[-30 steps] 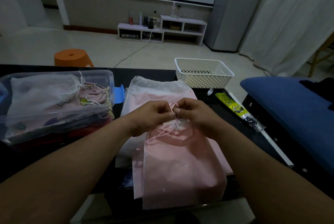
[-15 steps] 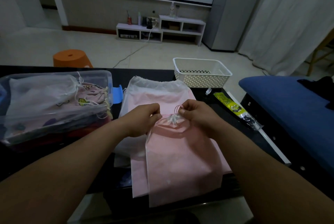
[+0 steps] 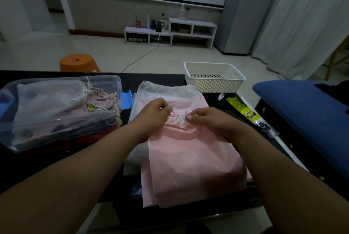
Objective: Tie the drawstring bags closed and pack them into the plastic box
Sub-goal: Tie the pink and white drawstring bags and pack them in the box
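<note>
Table (image 3: pixel 160 81): a black top, seen from its near edge, on which everything below is carried.
Plastic box (image 3: pixel 118 84): clear, set at the table's left edge; a white mesh bag (image 3: pixel 51 98) and a patterned pink bag (image 3: pixel 98 101) are seen inside it, their cords drawn. A blue latch (image 3: pixel 126 99) is seen on its right end.
Basket (image 3: pixel 213 84): white, perforated, placed at the far edge towards the right corner.
Packet (image 3: pixel 243 110): yellow-green, laid along the right edge.
Beyond the table: an orange stool (image 3: pixel 79 63) on the floor past the far edge, a white shelf unit (image 3: pixel 170 33) against the wall, and a blue cushion (image 3: pixel 302 105) off the right edge.
In the way: both forearms are stretched across the near edge, so the stack's sides are partly covered; the knot is partly hidden by the fingers.
Pink drawstring bag (image 3: pixel 194 158): laid flat on top of a stack at the middle of the table, reaching to the near edge, its neck gathered. A white drawstring bag (image 3: pixel 170 92) lies beneath it and shows past its far end.
Drawstring (image 3: pixel 178 118): bunched at the gathered neck, between the two hands.
Left hand (image 3: pixel 153 113): fingers curled, the cord pinched at the left of the neck.
Right hand (image 3: pixel 207 118): fingers curled, the cord pinched at the right of the neck, the hand resting on the pink bag.
</note>
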